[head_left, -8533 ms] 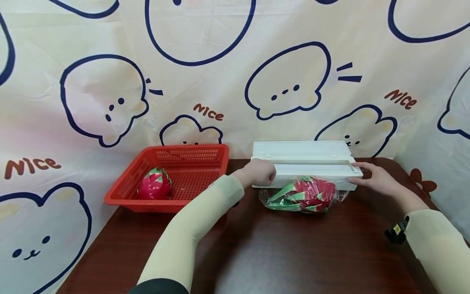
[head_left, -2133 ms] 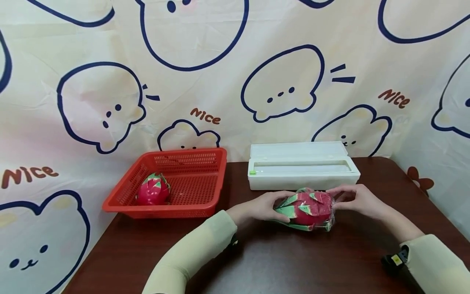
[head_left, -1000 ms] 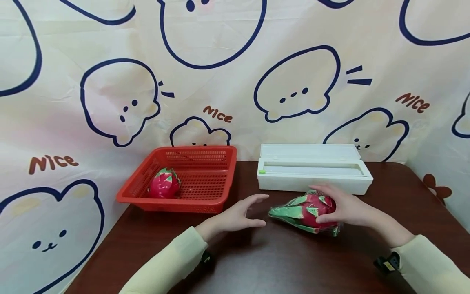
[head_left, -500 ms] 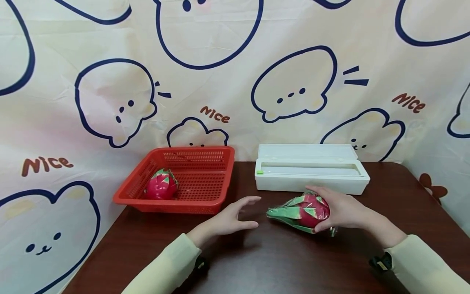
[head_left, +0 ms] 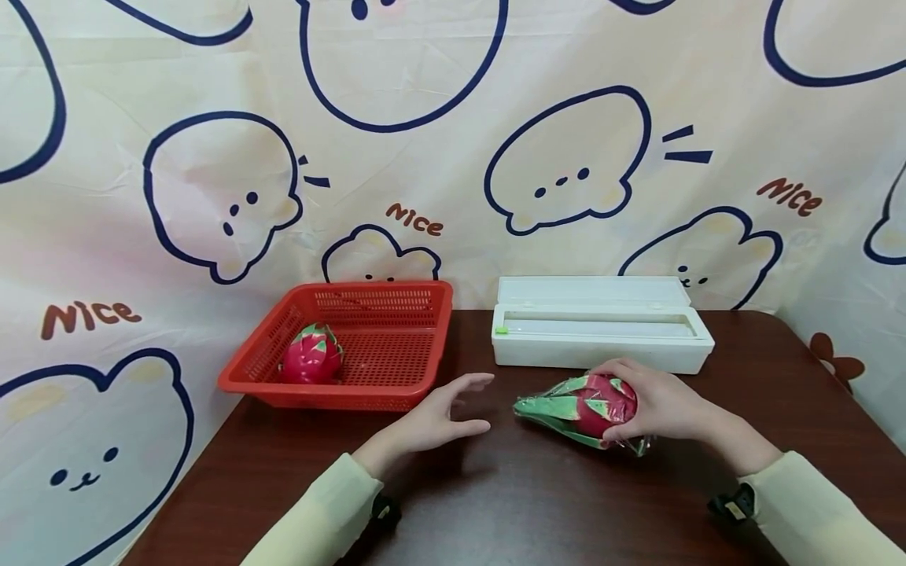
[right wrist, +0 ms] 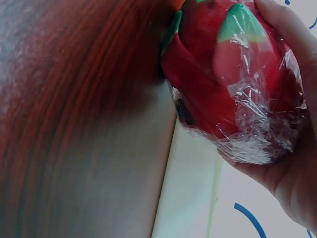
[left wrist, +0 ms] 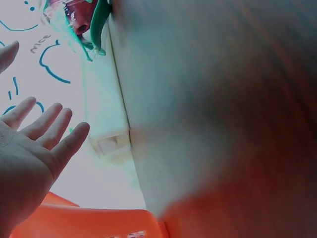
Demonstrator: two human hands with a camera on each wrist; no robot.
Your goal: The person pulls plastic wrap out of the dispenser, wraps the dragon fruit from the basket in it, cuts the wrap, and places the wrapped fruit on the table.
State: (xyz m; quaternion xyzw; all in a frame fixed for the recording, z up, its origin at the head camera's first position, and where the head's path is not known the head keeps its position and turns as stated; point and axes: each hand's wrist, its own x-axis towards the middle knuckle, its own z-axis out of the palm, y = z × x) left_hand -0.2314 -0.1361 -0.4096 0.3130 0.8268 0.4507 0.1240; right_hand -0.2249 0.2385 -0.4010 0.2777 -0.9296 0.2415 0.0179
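Note:
A pink dragon fruit point(head_left: 602, 405) with green scales lies on its side on the table, wrapped in crinkled clear cling film. My right hand point(head_left: 661, 405) grips its rounded end, thumb on the near side and fingers over the far side. Film is bunched at that end in the right wrist view, beside the palm of the right hand point(right wrist: 297, 173). To the left, my left hand point(head_left: 428, 420) holds nothing, its fingers spread and thumb apart. Between this hand and the fruit's green tip is a gap. The left wrist view shows its palm and straight fingers point(left wrist: 54, 129).
Behind the fruit stands a white cling film dispenser point(head_left: 602, 352), lid raised, a green slider at its left end. A red plastic basket point(head_left: 333, 398) at the back left holds another dragon fruit point(head_left: 311, 358). A patterned cloth point(head_left: 453, 157) hangs behind the table.
Earlier my hands were at the dispenser behind the fruit, then both on the fruit. My left hand has since let go and drawn left. My right hand has shifted to grip the rounded end.

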